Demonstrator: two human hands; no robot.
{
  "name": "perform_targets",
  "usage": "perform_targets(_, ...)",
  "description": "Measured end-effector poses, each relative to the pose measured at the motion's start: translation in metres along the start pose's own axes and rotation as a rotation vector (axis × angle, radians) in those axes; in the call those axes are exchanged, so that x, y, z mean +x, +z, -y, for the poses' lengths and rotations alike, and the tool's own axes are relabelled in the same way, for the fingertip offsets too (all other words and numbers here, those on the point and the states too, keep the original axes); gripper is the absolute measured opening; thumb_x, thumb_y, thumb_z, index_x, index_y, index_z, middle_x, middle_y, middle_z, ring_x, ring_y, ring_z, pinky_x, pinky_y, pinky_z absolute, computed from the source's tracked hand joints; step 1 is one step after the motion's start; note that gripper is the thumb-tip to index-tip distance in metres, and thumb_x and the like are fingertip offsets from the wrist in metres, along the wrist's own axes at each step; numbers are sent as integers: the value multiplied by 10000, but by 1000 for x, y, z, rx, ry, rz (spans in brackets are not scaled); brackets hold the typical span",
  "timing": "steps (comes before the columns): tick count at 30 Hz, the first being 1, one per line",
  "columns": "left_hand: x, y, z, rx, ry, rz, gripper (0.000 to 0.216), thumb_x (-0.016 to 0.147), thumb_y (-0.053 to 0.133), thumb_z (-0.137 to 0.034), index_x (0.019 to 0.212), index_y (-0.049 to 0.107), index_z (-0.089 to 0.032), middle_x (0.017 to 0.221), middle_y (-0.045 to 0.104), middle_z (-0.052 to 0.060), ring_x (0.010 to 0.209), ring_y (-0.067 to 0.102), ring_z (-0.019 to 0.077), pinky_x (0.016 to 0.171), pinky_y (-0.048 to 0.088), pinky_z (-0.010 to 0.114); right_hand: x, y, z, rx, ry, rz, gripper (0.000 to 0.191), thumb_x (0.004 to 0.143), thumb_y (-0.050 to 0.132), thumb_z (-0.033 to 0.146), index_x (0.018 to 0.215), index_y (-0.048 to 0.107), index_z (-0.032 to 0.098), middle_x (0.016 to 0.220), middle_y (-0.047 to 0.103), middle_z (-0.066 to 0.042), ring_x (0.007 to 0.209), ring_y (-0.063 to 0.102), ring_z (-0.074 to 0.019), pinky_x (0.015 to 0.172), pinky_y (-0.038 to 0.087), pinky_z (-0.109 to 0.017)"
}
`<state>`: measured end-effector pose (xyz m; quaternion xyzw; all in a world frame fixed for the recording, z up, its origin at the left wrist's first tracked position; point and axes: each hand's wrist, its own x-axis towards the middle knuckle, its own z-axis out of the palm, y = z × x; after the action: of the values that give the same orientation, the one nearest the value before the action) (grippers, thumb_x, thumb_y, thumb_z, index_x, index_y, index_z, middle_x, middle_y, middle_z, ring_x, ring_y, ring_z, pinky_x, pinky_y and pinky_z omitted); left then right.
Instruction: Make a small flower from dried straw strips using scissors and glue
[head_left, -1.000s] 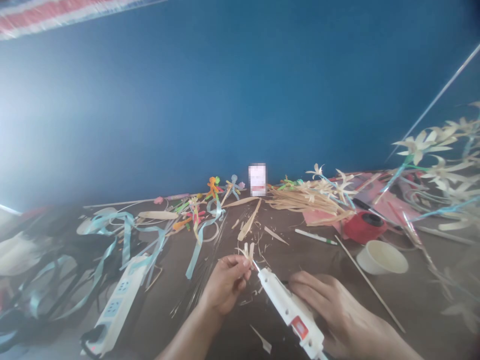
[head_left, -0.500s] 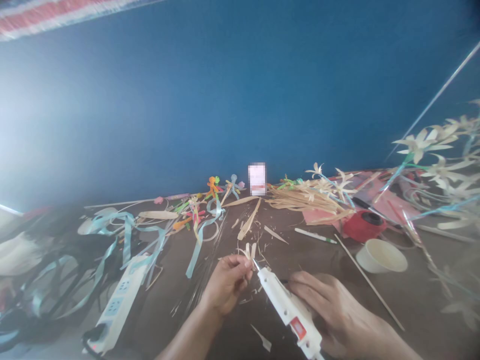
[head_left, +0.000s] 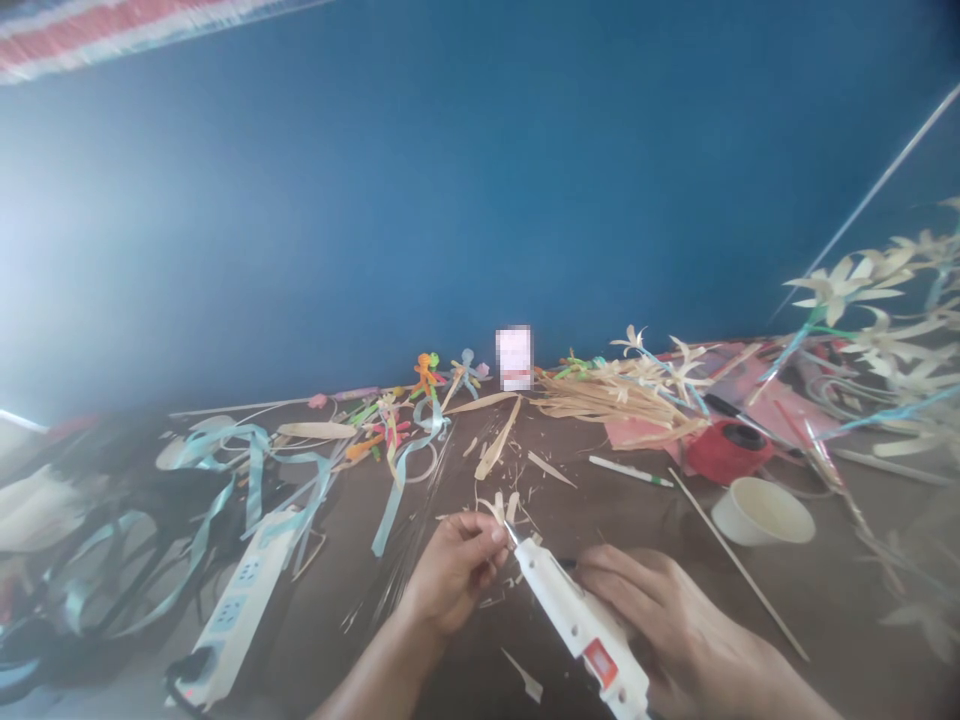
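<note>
Between thumb and fingers, my left hand (head_left: pixel 461 560) pinches a small pale flower (head_left: pixel 501 506) made of thin husk-like petals, which point up and away from me. My right hand (head_left: pixel 652 605) is wrapped round a white hot glue gun (head_left: pixel 574 620) with a red switch. The gun's metal nozzle meets the base of the petals, right beside my left fingertips. Its trigger is hidden behind the body and my fingers. Scraps of dried husk (head_left: pixel 551 468) lie around the hands.
A white power strip (head_left: pixel 238 600) and light-blue ribbon (head_left: pixel 401 490) lie on the left. Right are a white bowl (head_left: pixel 763 512), a red tape roll (head_left: pixel 727 452), a pen (head_left: pixel 630 471) and a thin stick (head_left: pixel 739 560). Finished flowers (head_left: pixel 840 288) and a husk pile (head_left: pixel 600 400) stand behind.
The glue gun has shifted very slightly down and right, its nozzle staying at the petals. My left hand holds the flower in nearly the same place.
</note>
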<state>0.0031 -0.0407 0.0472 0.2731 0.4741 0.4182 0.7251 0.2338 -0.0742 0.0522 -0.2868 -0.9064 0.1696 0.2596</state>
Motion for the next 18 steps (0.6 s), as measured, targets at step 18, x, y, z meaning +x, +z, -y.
perform_targets(18, 3, -3, 3, -2, -2, 37, 186, 610, 726, -241, 587, 585, -122, 451, 525, -24, 390, 399, 23, 364, 259, 118, 0, -4, 4, -29, -4, -41, 402, 692, 466, 177, 1085, 508, 104, 954, 606, -137, 833, 588, -224, 662, 485, -322)
